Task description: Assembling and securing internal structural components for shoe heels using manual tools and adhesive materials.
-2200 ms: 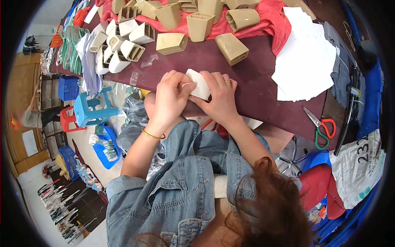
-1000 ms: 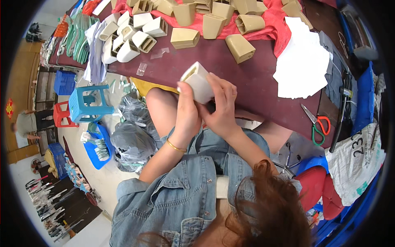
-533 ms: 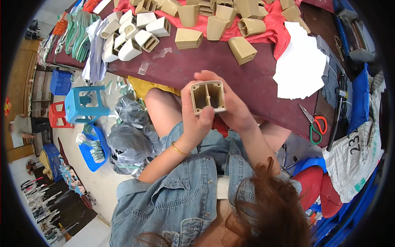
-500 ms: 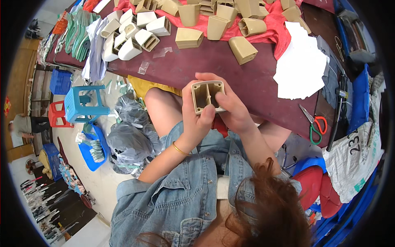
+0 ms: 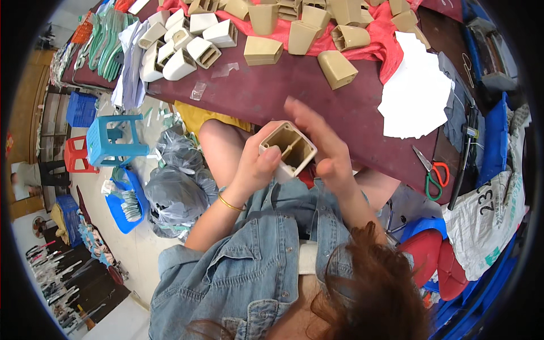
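Observation:
My left hand [image 5: 253,162] grips a hollow off-white plastic piece [image 5: 294,148] above my lap, thumb laid on its rim. The open end faces up, showing a tan inside with a dividing wall and small corner holes. Beside the piece, my right hand [image 5: 331,144] is open with its fingers stretched out; whether it touches the right wall I cannot tell. On the dark red table, similar white pieces [image 5: 180,65] lie clustered at the far left, and tan pieces [image 5: 263,52] lie across the far middle, several of them on a red cloth [image 5: 387,51].
White paper sheets [image 5: 412,90] lie at the table's right, near scissors [image 5: 434,180] with red and green handles. Grey plastic bags [image 5: 175,192], a blue stool [image 5: 116,139] and a blue basin [image 5: 126,211] stand on the left floor. A white sack [image 5: 481,221] is at right.
My right hand has let go of the plastic piece and opened, moving slightly right. The piece has turned and tilted in my left hand.

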The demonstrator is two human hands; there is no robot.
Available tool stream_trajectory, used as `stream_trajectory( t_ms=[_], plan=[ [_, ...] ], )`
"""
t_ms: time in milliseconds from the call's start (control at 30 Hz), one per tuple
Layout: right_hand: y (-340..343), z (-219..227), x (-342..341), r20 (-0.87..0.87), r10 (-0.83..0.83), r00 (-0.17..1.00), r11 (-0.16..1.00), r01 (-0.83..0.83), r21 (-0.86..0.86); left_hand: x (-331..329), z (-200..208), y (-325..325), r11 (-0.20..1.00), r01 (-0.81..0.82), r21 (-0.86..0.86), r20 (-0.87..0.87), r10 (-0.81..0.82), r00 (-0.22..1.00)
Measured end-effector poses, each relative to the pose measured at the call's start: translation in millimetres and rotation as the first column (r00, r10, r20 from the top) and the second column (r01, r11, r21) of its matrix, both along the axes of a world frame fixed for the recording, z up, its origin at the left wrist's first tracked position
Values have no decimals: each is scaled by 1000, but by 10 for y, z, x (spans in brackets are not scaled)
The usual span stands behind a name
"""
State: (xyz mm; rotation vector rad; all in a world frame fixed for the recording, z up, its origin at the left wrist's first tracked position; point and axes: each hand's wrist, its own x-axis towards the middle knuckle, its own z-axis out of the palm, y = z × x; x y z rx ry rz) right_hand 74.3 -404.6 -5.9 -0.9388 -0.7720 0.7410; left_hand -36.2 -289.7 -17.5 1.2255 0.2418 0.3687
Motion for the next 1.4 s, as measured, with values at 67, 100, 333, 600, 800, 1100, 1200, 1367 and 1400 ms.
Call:
stream_trajectory(
  t_ms=[67, 100, 333, 600, 800, 1100, 1200, 1367, 1400],
  plan=[
    [32, -83, 119, 32, -4, 999, 1000, 5, -9, -43, 58, 12, 992, 114, -50, -18, -115, 993],
    [60, -80, 143, 290, 95, 952, 995, -81, -59, -67, 89, -14, 989, 97, -108, -34, -101, 994],
    [66, -93, 142, 850, -55, 523, 995, 95, 6, -31, 138, -176, 972, -82, -220, -192, 39, 981],
    [27, -2, -1, 557, -81, 827, 931, 262, -253, 67, 46, 45, 954, -84, -287, -47, 73, 996],
    [11, -143, 114, 841, -96, 532, 917, 375, -132, 133, -124, 185, 983, -112, -145, -120, 94, 988],
    [194, -124, 432, 738, -318, 595, 855, 517, -48, 408, -179, 410, 999, -25, 32, -2, 26, 1000],
    [411, -370, 461, 278, -76, 958, 974, 131, -186, 465, -296, 350, 989, -58, 138, 38, 53, 998],
    [596, -682, 454, 345, -141, 928, 939, 236, -251, 693, -552, 297, 918, -169, 360, -27, 191, 981],
    [616, -739, 435, 344, -135, 929, 942, 228, -246, 703, -616, 283, 885, -218, 411, 10, 234, 972]
  ],
)
